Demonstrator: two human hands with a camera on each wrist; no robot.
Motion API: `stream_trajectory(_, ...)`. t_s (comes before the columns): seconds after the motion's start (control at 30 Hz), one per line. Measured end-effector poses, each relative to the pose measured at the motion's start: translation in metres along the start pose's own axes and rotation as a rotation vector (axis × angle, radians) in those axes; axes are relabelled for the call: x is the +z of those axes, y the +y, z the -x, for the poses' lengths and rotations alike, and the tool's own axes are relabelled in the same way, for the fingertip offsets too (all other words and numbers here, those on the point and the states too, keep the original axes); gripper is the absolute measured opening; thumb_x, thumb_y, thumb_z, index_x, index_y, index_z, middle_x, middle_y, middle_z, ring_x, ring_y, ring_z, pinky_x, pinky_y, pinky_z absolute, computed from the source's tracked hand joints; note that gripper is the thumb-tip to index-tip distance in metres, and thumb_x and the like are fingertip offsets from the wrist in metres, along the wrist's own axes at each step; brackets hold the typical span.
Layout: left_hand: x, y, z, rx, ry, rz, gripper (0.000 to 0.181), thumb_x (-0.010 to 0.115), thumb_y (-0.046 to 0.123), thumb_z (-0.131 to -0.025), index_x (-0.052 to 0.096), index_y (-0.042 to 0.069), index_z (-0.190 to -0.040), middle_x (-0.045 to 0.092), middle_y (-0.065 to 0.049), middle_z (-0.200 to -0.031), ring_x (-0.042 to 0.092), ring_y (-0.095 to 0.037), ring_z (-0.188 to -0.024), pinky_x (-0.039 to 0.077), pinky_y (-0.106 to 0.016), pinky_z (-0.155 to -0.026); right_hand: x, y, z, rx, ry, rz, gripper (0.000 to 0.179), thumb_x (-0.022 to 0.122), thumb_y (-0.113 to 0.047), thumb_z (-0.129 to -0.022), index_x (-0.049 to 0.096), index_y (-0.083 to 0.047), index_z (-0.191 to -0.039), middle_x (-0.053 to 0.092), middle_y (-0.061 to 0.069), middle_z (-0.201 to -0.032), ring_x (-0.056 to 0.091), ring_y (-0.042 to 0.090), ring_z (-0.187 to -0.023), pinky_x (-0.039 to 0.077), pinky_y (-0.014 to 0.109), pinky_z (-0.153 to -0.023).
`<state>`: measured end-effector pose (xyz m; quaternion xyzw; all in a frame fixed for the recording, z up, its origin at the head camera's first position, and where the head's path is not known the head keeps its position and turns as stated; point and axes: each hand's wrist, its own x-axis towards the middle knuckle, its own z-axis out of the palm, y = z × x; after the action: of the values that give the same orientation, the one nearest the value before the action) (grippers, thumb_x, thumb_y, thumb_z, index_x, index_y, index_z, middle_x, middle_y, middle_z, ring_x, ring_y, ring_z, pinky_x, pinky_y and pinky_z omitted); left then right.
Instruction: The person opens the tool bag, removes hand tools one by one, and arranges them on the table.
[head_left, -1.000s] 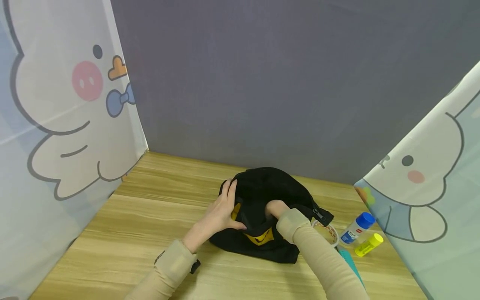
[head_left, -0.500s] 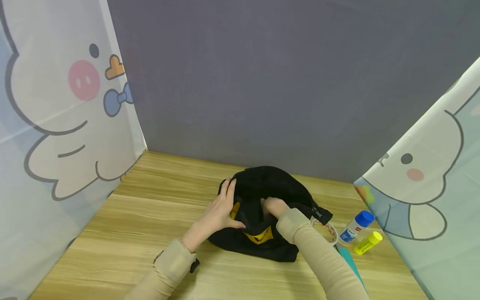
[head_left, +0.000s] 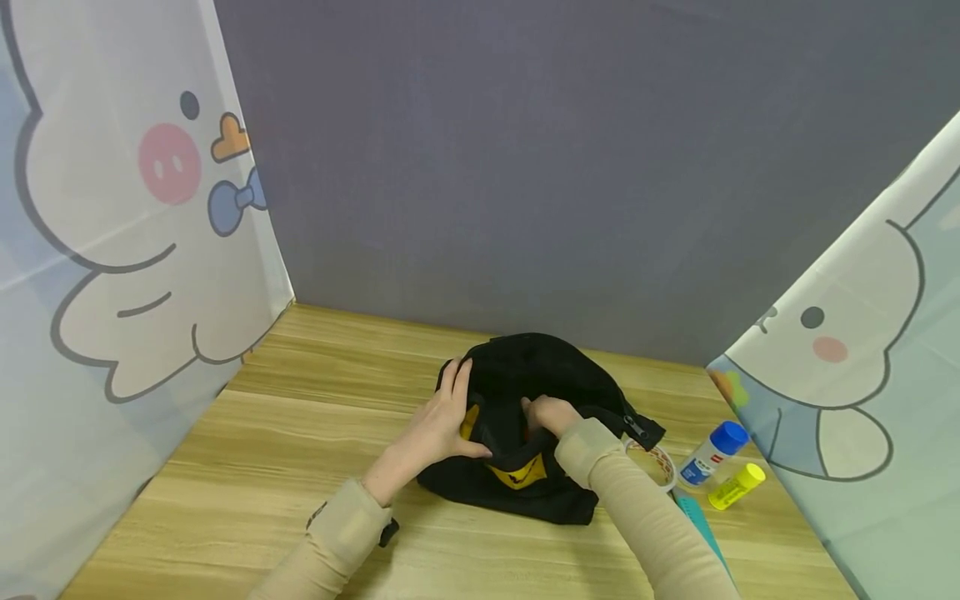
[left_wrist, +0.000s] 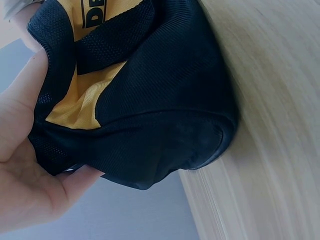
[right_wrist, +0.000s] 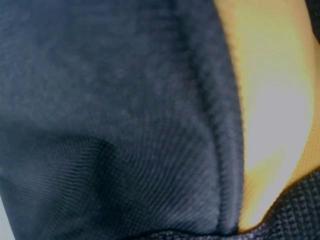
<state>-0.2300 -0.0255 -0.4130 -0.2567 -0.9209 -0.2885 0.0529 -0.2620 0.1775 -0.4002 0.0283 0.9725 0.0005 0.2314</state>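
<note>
A black and yellow fabric zip bag (head_left: pixel 551 362) lies on the table with its mouth open. My left hand (head_left: pixel 438 421) holds the bag's left edge; in the left wrist view, the thumb (left_wrist: pixel 32 75) lies along the rim and other fingers are against the side. Reaching into the mouth from the right is my right hand (head_left: pixel 552 414), its fingertips mostly hidden inside, so what they hold cannot be seen. Black cloth (right_wrist: pixel 115 100) and a yellow panel (right_wrist: pixel 272 100) fill the right wrist view, where no hand shows.
Right of the bag are a roll of tape (head_left: pixel 663 467), a blue-capped white glue bottle (head_left: pixel 708 458), a yellow glue stick (head_left: pixel 737 487) and a teal strip-shaped tool (head_left: pixel 701 525) partly behind the right sleeve. A grey panel (head_left: pixel 480 167) stands behind the wooden table (head_left: pixel 300 433).
My right hand has shifted slightly left in the bag's mouth, and more of its fingers show. The left hand and the bag stay nearly still.
</note>
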Motion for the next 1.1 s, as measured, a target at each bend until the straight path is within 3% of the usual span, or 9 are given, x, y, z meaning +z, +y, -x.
stream_trajectory(0.1,0.0,0.0,0.0,-0.007,-0.005,0.006,0.134,0.093,0.044,-0.063,0.007,0.006,-0.158,0.012,-0.022,-0.163,0.047,-0.012,-0.054,0.039,-0.024,-0.045,-0.002,-0.001,-0.003,-0.024,-0.027,0.057,0.074,0.073,-0.021,-0.089,0.037,-0.011,-0.153,0.048,0.022,-0.144,0.055,0.034,-0.115,0.051,0.045,-0.09)
stream_trajectory(0.2,0.0,0.0,0.0,-0.011,-0.013,0.01,0.134,0.093,0.044,-0.063,0.006,0.006,-0.159,0.011,-0.022,-0.164,0.046,-0.011,-0.051,0.039,-0.024,-0.045,-0.004,-0.002,-0.006,-0.047,-0.057,0.088,0.084,0.076,-0.021,-0.086,0.03,-0.014,-0.156,0.038,0.021,-0.154,0.049,0.035,-0.127,0.048,0.047,-0.097)
stream_trajectory(0.4,0.0,0.0,0.0,-0.008,-0.014,0.014,0.134,0.093,0.044,-0.063,0.006,0.006,-0.159,0.011,-0.022,-0.163,0.046,-0.011,-0.052,0.039,-0.025,-0.045,-0.008,0.0,-0.009,-0.103,-0.081,0.075,0.084,0.077,-0.02,-0.086,0.03,-0.014,-0.156,0.034,0.021,-0.157,0.042,0.037,-0.139,0.044,0.051,-0.107)
stream_trajectory(0.53,0.0,0.0,-0.001,0.001,0.0,0.011,0.133,0.093,0.043,-0.063,0.008,0.005,-0.158,0.013,-0.024,-0.162,0.05,-0.014,-0.057,0.041,-0.025,-0.047,-0.011,0.0,-0.009,-0.136,-0.074,0.089,0.081,0.078,-0.02,-0.085,0.035,-0.013,-0.153,0.044,0.019,-0.149,0.049,0.032,-0.128,0.047,0.046,-0.101)
stream_trajectory(0.7,0.0,-0.001,-0.001,0.014,0.016,0.01,0.131,0.093,0.042,-0.063,0.01,0.002,-0.157,0.015,-0.026,-0.161,0.054,-0.016,-0.061,0.042,-0.026,-0.049,-0.014,0.001,-0.008,-0.174,-0.056,0.085,0.061,0.081,-0.014,-0.082,0.05,-0.014,-0.134,0.058,0.012,-0.119,0.056,0.024,-0.096,0.051,0.038,-0.081)
stream_trajectory(1.1,-0.001,-0.001,0.001,0.021,0.007,0.005,0.132,0.093,0.043,-0.064,0.009,0.003,-0.157,0.014,-0.026,-0.161,0.05,-0.013,-0.058,0.04,-0.024,-0.047,-0.018,0.0,-0.004,-0.183,-0.046,0.061,0.046,0.08,-0.014,-0.081,0.054,-0.017,-0.119,0.054,0.01,-0.112,0.051,0.024,-0.092,0.048,0.037,-0.077)
